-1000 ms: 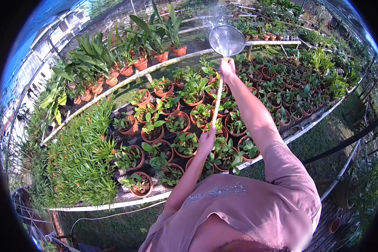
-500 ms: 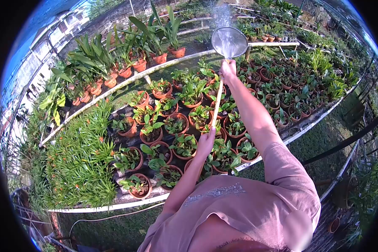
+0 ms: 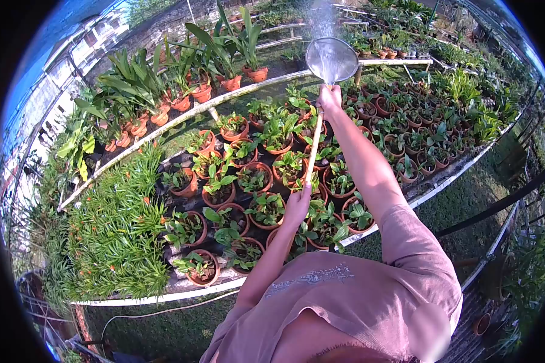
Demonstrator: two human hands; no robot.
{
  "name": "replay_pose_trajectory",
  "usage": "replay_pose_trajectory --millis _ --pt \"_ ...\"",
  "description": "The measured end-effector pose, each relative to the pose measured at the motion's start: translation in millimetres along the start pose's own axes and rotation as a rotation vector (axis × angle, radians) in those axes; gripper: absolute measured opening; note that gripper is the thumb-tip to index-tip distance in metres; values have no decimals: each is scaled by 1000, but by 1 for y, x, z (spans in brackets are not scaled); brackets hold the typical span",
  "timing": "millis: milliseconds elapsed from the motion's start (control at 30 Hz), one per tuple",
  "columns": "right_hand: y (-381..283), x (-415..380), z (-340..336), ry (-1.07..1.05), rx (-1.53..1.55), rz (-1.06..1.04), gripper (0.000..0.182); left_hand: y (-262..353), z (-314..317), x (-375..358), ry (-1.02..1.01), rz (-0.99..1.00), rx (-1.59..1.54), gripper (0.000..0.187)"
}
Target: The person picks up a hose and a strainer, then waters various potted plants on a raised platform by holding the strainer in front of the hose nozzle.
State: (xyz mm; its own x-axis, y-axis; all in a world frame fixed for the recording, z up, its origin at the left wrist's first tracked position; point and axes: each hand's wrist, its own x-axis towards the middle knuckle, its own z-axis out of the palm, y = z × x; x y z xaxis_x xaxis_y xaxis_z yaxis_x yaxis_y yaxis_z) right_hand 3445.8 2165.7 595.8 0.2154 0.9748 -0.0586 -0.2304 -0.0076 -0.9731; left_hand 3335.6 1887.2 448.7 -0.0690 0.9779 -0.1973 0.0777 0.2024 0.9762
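Observation:
My right hand (image 3: 329, 98), arm stretched far forward, is closed around the upper end of a pale yellow watering hose (image 3: 315, 142). Lower down, my left hand (image 3: 298, 204) grips the same hose, which runs nearly straight between the two hands. Just beyond my right fingers is a round, see-through disc (image 3: 345, 59) with a dark rim. Water (image 3: 323, 24) sprays forward through and past it. Beneath both arms, leafy plants in terracotta pots (image 3: 254, 177) stand in rows on a bench. My left forearm hides some of these pots.
Dense grassy plants (image 3: 115, 242) fill the bench's left end. Tall broad-leaved plants in pots (image 3: 201, 93) line the far side behind a pale rail (image 3: 181, 119). A white bench edge (image 3: 169, 297) lies close in front of me. A thin pale hose (image 3: 133, 316) crosses the grass.
Both hands keep nearly the same place and grip on the hose. The water spray beyond the disc looks fuller and reaches higher in the view.

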Motion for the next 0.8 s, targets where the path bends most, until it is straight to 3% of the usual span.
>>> replay_pose_trajectory --millis 433,633,800 --pt "7 0 -26 -49 -55 -12 20 5 21 -14 -53 -37 35 63" --pt "15 8 -19 -79 -161 2 28 -9 22 -11 -74 -44 -27 62" --pt "19 9 -7 -159 -101 26 22 -17 19 -8 -33 -32 12 61"
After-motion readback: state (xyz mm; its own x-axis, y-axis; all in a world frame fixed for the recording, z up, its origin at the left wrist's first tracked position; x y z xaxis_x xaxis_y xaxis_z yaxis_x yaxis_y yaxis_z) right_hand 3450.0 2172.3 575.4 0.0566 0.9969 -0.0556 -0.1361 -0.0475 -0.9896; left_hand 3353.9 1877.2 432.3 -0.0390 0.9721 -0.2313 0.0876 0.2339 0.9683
